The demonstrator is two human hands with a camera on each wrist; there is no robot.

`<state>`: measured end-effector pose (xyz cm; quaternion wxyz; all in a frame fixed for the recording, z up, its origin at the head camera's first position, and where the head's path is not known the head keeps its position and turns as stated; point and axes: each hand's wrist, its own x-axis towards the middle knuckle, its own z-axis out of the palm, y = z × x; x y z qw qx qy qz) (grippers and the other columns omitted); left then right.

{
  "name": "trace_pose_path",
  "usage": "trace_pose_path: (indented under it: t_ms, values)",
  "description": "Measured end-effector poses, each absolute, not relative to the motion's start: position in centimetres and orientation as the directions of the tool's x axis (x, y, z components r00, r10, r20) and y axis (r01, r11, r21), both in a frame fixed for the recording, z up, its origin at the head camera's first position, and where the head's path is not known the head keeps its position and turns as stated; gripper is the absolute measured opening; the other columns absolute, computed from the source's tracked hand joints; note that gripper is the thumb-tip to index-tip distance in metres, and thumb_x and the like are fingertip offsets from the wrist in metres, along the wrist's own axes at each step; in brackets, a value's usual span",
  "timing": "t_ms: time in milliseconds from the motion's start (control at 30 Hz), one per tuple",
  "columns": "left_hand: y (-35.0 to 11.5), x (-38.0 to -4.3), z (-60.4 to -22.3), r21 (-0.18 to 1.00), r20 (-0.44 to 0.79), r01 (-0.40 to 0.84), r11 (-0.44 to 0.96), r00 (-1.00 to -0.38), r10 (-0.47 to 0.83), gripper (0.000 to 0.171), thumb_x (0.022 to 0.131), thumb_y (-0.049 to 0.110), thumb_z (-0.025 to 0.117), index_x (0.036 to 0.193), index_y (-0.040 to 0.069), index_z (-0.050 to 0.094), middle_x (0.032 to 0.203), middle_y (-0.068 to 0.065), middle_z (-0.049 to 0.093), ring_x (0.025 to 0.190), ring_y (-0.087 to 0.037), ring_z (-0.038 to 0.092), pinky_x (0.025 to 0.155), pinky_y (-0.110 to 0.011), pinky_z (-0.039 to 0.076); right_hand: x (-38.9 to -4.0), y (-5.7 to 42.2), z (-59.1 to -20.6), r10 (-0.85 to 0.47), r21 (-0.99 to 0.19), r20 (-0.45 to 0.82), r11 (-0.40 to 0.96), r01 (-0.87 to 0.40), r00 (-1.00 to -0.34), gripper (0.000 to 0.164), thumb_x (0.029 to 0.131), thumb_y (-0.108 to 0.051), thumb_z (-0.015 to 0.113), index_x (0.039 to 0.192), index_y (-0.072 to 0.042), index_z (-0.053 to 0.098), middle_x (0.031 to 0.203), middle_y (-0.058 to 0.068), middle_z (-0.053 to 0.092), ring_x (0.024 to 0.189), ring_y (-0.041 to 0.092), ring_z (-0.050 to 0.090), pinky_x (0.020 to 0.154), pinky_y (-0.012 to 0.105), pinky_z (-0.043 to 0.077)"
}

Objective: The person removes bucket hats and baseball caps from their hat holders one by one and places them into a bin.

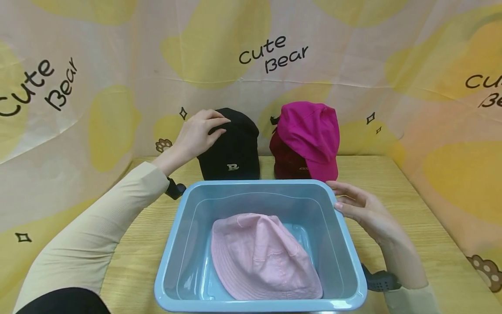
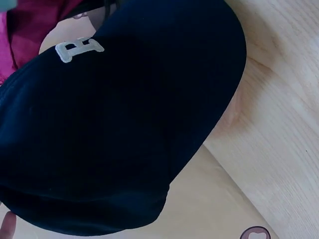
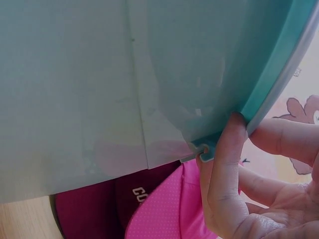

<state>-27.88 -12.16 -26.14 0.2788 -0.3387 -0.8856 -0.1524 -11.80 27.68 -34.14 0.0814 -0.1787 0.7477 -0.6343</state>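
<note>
A light blue plastic basin (image 1: 259, 185) stands in front of me, with a pink bucket hat (image 1: 262, 257) lying inside it. My right hand (image 1: 366, 211) pinches the basin's far right rim, thumb outside, as the right wrist view also shows. Behind the basin is a black cap (image 1: 235, 146) with a white letter on its front. My left hand (image 1: 201, 135) is at its upper left edge, fingers extended and thumb apart from them. The black cap (image 2: 114, 124) fills much of the left wrist view, where only one fingertip shows at the lower left.
Right of the black cap, a bright pink cap (image 1: 313, 131) leans over a dark red cap (image 1: 288, 152). Behind them hangs a patterned cloth (image 1: 219, 52). The wooden table (image 1: 392, 192) extends on both sides. A black rounded shape (image 1: 64, 301) shows at the lower left.
</note>
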Motion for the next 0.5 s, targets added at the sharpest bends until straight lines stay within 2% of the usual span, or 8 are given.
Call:
trace_pose_path:
  t_ms: [233, 500]
  values:
    - [-12.1, -27.9, -25.2, 0.096, 0.572, 0.670, 0.736, -0.643, 0.510, 0.028, 0.090, 0.015, 0.066, 0.117, 0.010, 0.069, 0.110, -0.011, 0.067, 0.103, -0.030, 0.060, 0.087, -0.043, 0.050, -11.8, 27.7, -34.2, -0.377, -0.980, 0.113, 0.113, -0.166, -0.919, 0.047, 0.095, -0.002, 0.051, 0.142, -0.005, 0.043, 0.117, 0.002, 0.060, 0.099, 0.012, 0.067, 0.089, 0.023, 0.050]
    - [-12.2, -27.8, -24.3, 0.114, 0.577, 0.670, 0.734, -0.646, 0.500, 0.027, 0.090, 0.015, 0.067, 0.117, 0.010, 0.069, 0.107, -0.011, 0.068, 0.103, -0.030, 0.061, 0.089, -0.044, 0.050, -11.7, 27.5, -34.0, -0.369, -0.979, 0.096, 0.134, -0.155, -0.924, 0.047, 0.095, -0.003, 0.052, 0.142, -0.005, 0.042, 0.116, 0.003, 0.059, 0.098, 0.011, 0.067, 0.088, 0.023, 0.050]
